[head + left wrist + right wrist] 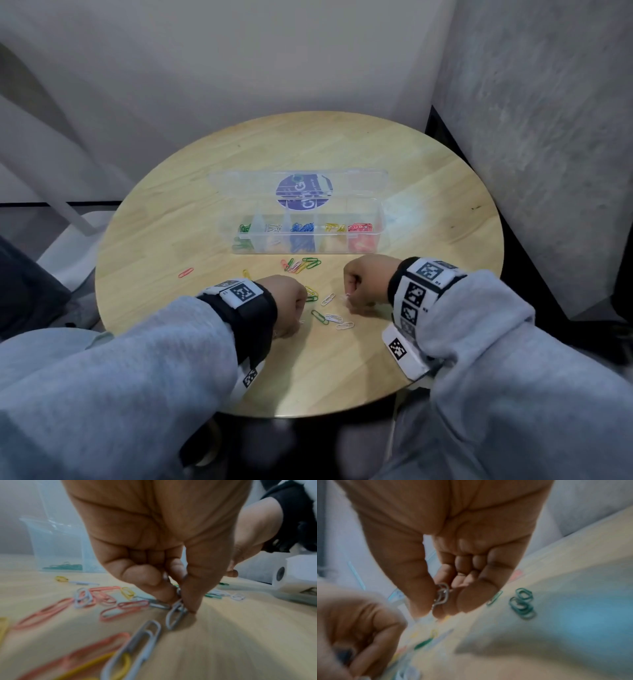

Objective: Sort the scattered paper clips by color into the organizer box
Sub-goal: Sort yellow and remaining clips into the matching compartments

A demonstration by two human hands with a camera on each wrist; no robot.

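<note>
A clear organizer box (308, 234) lies open mid-table, with green (244, 229), white, blue (302, 228), yellow and red (359, 228) clips in separate compartments. Scattered clips lie in front of it: a mixed cluster (301, 264), a lone red clip (186, 272), and white clips (334, 318) between my hands. My left hand (301, 320) is low on the table, its thumb and fingers pinching white clips (175, 618) against the wood. My right hand (347, 299) hovers just above the table and pinches several white clips (442, 595) between thumb and curled fingers.
The round wooden table (428, 219) stands in a corner, with a wall behind and a grey panel to the right. The box's lid (239, 181) lies flat behind the compartments. Pink, yellow and white clips (120, 609) crowd the wood left of my left hand.
</note>
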